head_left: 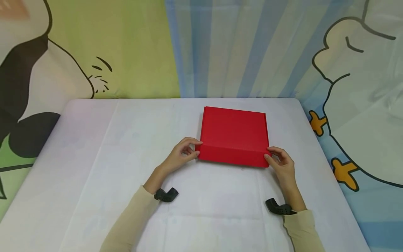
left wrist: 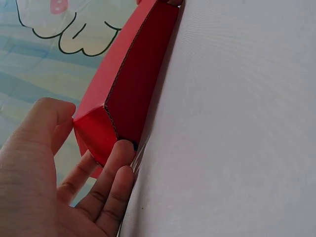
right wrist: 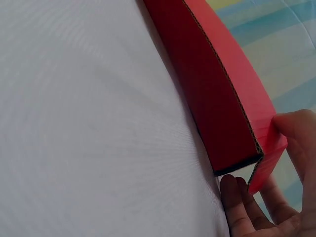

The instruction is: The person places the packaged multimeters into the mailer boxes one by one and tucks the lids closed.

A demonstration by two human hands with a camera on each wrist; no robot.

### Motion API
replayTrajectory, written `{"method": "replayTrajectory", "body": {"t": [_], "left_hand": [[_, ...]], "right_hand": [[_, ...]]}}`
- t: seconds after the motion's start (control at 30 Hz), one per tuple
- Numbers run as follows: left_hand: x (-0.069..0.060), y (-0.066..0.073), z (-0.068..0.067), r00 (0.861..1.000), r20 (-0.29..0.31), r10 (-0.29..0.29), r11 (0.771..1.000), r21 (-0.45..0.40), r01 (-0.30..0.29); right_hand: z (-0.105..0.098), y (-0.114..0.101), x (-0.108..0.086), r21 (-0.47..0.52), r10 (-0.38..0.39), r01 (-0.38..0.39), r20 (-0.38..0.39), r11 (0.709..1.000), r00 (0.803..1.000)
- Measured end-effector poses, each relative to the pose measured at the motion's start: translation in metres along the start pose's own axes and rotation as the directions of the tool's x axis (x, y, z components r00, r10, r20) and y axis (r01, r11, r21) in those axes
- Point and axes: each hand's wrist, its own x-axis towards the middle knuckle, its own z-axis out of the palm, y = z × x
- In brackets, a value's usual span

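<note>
A flat red cardboard box (head_left: pixel 234 129) lies on the white table, its lid down and the lid's front edge sloping toward me. At its front left corner my left hand (head_left: pixel 181 155) holds the box's side between thumb and fingers. My right hand (head_left: pixel 284 168) grips the front right corner. In the right wrist view a small side flap (right wrist: pixel 269 160) sticks out from the lid at the fingers, with a gap between it and the box wall. A folded red end panel (left wrist: pixel 94 133) shows at the left fingers. The box's inside is hidden.
The white cloth-covered table (head_left: pixel 214 224) spreads around the box. Behind it and at the sides hangs a curtain (head_left: pixel 233 49) printed with cartoon figures. A black wrist camera (head_left: pixel 167 195) sits on the left wrist, another black camera (head_left: pixel 278 207) on the right.
</note>
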Motion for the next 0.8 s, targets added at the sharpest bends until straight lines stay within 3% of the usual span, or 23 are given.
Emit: {"method": "replayTrajectory", "body": {"t": [0.13,0.4,0.57,0.7,0.8], "left_hand": [[-0.002,-0.01,0.003,1.0,-0.02,-0.005,1.0,0.02,0.005],[-0.007,-0.005,0.004,0.997,-0.068,-0.044,0.993,0.103,0.051],[-0.008,-0.008,0.006,0.997,-0.076,-0.009,0.991,0.133,0.019],[-0.008,-0.01,0.009,0.998,-0.064,0.022,0.989,0.149,-0.012],[-0.008,-0.011,0.008,0.997,-0.061,0.037,0.986,0.167,-0.026]], "right_hand": [[0.0,0.001,-0.001,-0.015,-0.006,0.006,-0.01,1.0,1.0],[0.004,0.006,-0.003,-0.027,-0.02,0.019,-0.028,0.999,0.999],[0.005,0.004,-0.005,-0.074,-0.019,0.017,-0.024,0.997,1.0],[0.0,0.002,-0.008,-0.088,-0.057,0.062,0.068,0.994,0.996],[-0.005,0.003,-0.008,-0.121,-0.094,0.12,0.204,0.985,0.974]]}}
